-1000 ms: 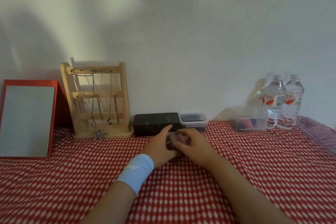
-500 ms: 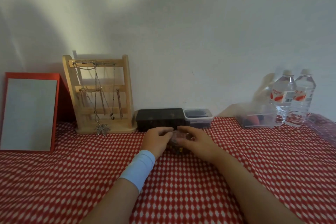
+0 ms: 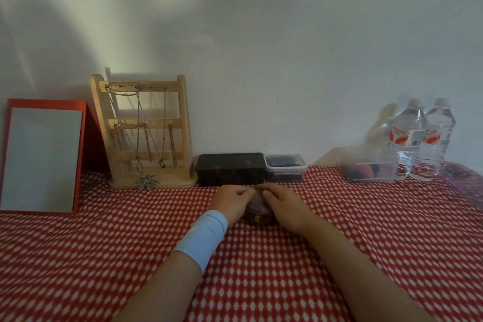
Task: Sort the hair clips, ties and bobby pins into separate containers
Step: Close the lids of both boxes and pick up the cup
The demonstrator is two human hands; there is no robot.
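Note:
A small clear container [image 3: 257, 210] with dark and yellow items inside sits on the red checked cloth at the table's centre. My left hand [image 3: 232, 201] grips its left side with curled fingers. My right hand [image 3: 286, 205] grips its right side and top. Most of the container is hidden under my fingers. Behind it stand a black rectangular box [image 3: 231, 168] and a small clear tub [image 3: 285, 168] with dark contents. At the right, a clear box [image 3: 371, 170] holds red and dark items.
A wooden jewellery stand [image 3: 146, 131] with chains stands at the back left beside a red-framed mirror [image 3: 41, 157]. Two water bottles [image 3: 420, 138] stand at the back right. A clear plastic bag [image 3: 462, 178] lies at the far right edge.
My hands have shifted on the small container, with the left fingers curling further over its top. The camera tilted up slightly, so everything sits lower in view.

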